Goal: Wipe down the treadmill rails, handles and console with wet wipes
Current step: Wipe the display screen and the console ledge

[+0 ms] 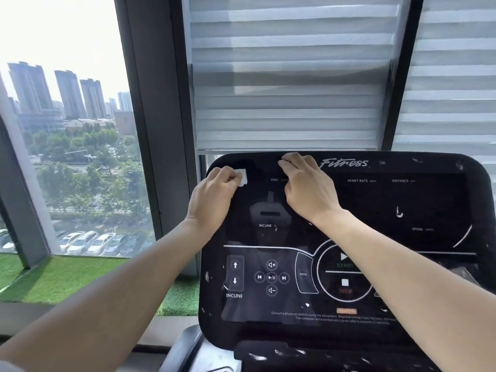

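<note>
Both my arms reach forward to the glossy black treadmill console [402,264], a wide panel with rounded corners and white printed labels. My left hand [212,194] is up at the console's top left corner, its grip curled closed and pinching a small folded white wet wipe [242,177] between thumb and fingers, so that a corner of the wipe sticks out to the right of my knuckles and lies against the dark panel. My right hand [308,189] is just beside it, near the top edge of the console to the left of the white "Fitness" lettering [345,163]; its fingers are bent down against the surface, and I cannot tell whether that grip holds anything beneath them. The two hands are close but apart, with a strip of bare panel and the word TIME between them. Lower on the console, under my forearms, sit the white incline arrow buttons [235,273], a cluster of round media buttons [271,277], and the circular start and stop control [345,273], partly crossed by my right forearm. Behind the console hangs a pale striped window blind [290,76]. To the left, glass shows tall buildings [53,89], trees and parked cars [88,241], with a strip of green artificial turf [67,277] inside below the window.
</note>
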A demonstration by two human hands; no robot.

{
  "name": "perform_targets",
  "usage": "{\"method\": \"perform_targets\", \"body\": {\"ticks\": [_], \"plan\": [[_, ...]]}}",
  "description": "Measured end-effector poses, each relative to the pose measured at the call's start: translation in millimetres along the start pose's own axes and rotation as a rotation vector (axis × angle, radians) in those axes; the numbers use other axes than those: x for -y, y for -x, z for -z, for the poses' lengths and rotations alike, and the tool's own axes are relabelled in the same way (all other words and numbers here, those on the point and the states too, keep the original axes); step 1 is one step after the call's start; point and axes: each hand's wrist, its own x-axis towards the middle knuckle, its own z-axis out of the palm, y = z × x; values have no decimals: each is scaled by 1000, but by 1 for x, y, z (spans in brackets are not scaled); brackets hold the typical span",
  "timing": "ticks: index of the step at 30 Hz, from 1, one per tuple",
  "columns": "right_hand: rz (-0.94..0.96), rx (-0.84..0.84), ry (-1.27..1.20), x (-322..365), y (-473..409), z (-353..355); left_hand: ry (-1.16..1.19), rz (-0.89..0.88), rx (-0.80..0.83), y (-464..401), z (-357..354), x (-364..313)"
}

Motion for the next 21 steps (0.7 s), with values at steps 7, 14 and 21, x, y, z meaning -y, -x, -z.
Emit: {"method": "perform_targets", "body": {"ticks": [7, 14, 21], "plan": [[-1, -15, 0, 1, -1, -3, -49, -51, 14, 2, 5, -1], [2, -6, -1, -1, 0, -3, 11, 22, 40, -2, -11, -18], [-14, 5, -1, -1, 0, -1, 62, -87, 51, 2, -16, -28]]}}
